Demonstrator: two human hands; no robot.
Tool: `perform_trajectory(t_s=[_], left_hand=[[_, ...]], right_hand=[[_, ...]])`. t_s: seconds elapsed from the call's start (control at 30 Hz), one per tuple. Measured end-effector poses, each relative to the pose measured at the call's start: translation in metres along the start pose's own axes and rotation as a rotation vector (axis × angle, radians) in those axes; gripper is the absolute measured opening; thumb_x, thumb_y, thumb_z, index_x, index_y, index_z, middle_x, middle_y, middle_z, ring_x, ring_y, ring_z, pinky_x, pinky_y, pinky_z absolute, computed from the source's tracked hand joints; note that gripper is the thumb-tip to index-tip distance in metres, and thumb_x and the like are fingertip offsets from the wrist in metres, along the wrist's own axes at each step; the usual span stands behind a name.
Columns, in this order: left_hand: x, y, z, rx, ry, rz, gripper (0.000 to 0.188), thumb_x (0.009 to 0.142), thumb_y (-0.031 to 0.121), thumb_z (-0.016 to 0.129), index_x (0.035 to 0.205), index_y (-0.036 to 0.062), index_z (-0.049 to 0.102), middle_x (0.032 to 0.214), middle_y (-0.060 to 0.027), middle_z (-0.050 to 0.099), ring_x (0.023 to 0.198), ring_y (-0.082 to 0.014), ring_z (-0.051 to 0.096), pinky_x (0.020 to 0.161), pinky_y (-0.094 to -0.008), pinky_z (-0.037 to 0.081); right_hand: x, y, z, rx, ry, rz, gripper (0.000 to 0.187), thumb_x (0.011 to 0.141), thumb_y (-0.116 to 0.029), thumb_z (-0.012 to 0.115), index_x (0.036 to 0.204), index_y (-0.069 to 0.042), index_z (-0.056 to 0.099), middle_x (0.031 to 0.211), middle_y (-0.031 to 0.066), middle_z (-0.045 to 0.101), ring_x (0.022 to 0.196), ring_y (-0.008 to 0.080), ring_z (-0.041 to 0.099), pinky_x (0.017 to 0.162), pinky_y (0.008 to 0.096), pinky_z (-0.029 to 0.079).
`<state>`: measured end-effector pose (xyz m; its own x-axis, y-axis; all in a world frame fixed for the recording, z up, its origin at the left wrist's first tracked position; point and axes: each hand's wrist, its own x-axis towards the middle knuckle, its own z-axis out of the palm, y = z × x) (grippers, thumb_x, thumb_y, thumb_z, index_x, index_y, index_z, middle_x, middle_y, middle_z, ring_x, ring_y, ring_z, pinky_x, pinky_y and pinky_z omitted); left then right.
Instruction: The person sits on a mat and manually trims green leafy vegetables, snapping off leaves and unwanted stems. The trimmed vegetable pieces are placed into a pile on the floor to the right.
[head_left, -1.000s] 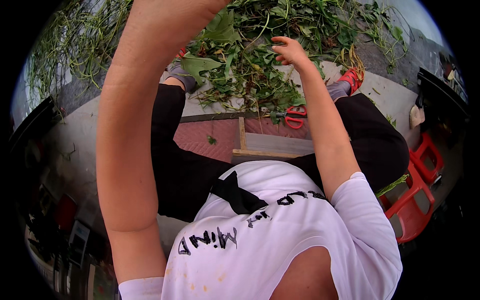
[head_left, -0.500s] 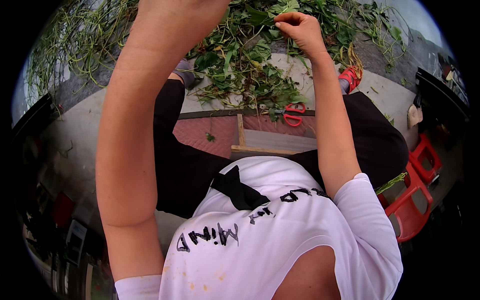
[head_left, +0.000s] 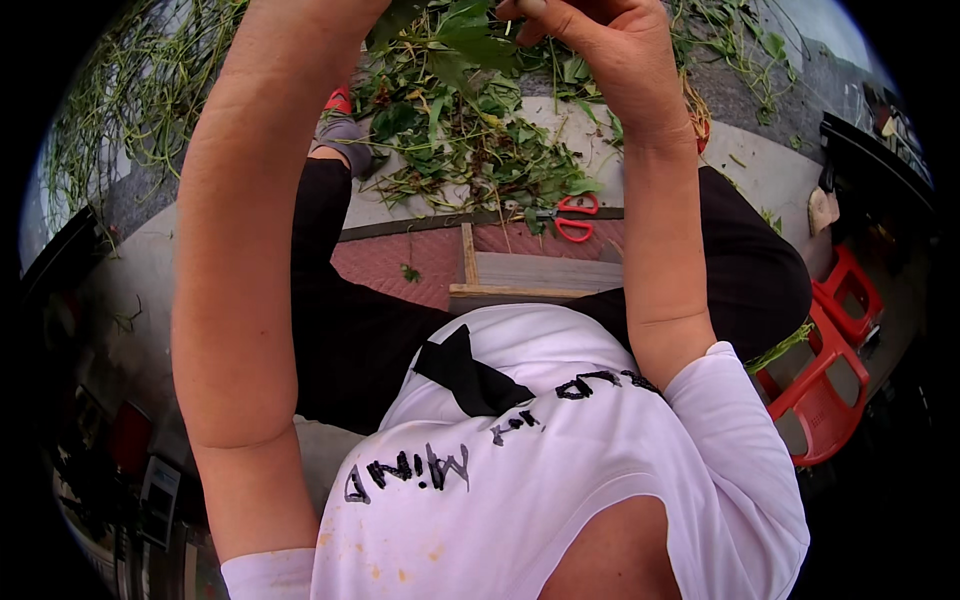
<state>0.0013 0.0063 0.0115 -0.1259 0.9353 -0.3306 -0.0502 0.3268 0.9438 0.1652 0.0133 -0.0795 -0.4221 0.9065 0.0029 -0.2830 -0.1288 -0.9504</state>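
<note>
My left forearm (head_left: 240,250) reaches up to the top edge, and the hand itself is cut off there. My right hand (head_left: 615,45) is at the top, its fingers bent into a pinch and partly cut off by the edge. Raised green leaves (head_left: 470,40) of a leafy stem sit against its fingertips, between the two arms. Beyond and below them a heap of leafy vines (head_left: 490,160) lies on the floor. Scissors with red handles (head_left: 577,217) rest at the near edge of this heap.
Long thin green pods or stems (head_left: 150,110) spread at the far left. A wooden-edged grey board (head_left: 545,272) and a reddish quilted mat (head_left: 400,262) lie between my legs. Red plastic stools (head_left: 825,400) stand at the right. A dark rail (head_left: 875,175) runs at the far right.
My right hand has come up to the top edge and nearer the left arm. Green leaves now show raised between the arms. The view has shifted slightly, and the scissors lie as before.
</note>
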Motion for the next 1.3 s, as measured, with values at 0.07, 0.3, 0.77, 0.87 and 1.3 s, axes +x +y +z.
perform_trajectory(t_s=[0.07,0.3,0.77,0.87,1.3], left_hand=[[0.029,-0.019,0.009,-0.076,-0.070,0.055,0.021,0.093,0.016,0.049,0.097,0.0010,0.062,0.069,0.0006,0.058,0.054,-0.0058,0.051,0.050,-0.0199,0.041],[0.018,-0.011,0.016,0.025,0.038,0.011,0.020,0.094,0.017,0.048,0.098,0.0033,0.062,0.062,0.0040,0.051,0.046,-0.0034,0.040,0.043,-0.0188,0.032],[0.024,-0.017,0.014,0.035,-0.132,-0.005,0.021,0.094,0.019,0.049,0.099,0.0030,0.062,0.065,0.0040,0.055,0.050,-0.0017,0.046,0.044,-0.0167,0.036],[0.022,-0.018,0.017,0.029,-0.058,0.056,0.021,0.094,0.018,0.049,0.098,0.0025,0.062,0.066,0.0034,0.056,0.051,-0.0019,0.047,0.045,-0.0167,0.037],[0.022,-0.001,0.016,0.142,0.028,-0.029,0.016,0.087,0.014,0.059,0.099,0.0030,0.062,0.068,0.0034,0.056,0.052,-0.0027,0.044,0.046,-0.0158,0.032]], right_hand=[[-0.019,0.059,-0.062,-0.398,0.099,0.160,0.015,0.086,-0.013,0.059,0.097,-0.005,0.066,0.090,0.0041,0.067,0.077,0.0103,0.063,0.063,0.0234,0.051],[-0.188,0.238,-0.133,-0.632,0.158,1.570,0.023,0.080,-0.011,0.059,0.094,0.006,0.060,0.092,0.0187,0.064,0.065,0.0254,0.066,0.051,0.0365,0.054],[-0.021,0.218,-0.081,0.355,0.608,0.535,0.044,0.084,-0.008,0.061,0.123,-0.004,0.041,0.087,0.0089,0.060,0.070,0.0192,0.063,0.053,0.0322,0.053],[0.022,0.142,-0.100,0.213,0.132,0.190,0.021,0.087,-0.014,0.058,0.107,-0.006,0.056,0.091,0.0058,0.065,0.079,0.0162,0.064,0.061,0.0313,0.053],[-0.076,0.164,-0.160,-0.796,0.498,0.796,0.019,0.088,-0.017,0.055,0.096,0.000,0.059,0.073,0.0054,0.066,0.052,0.0096,0.057,0.046,0.0264,0.046]])
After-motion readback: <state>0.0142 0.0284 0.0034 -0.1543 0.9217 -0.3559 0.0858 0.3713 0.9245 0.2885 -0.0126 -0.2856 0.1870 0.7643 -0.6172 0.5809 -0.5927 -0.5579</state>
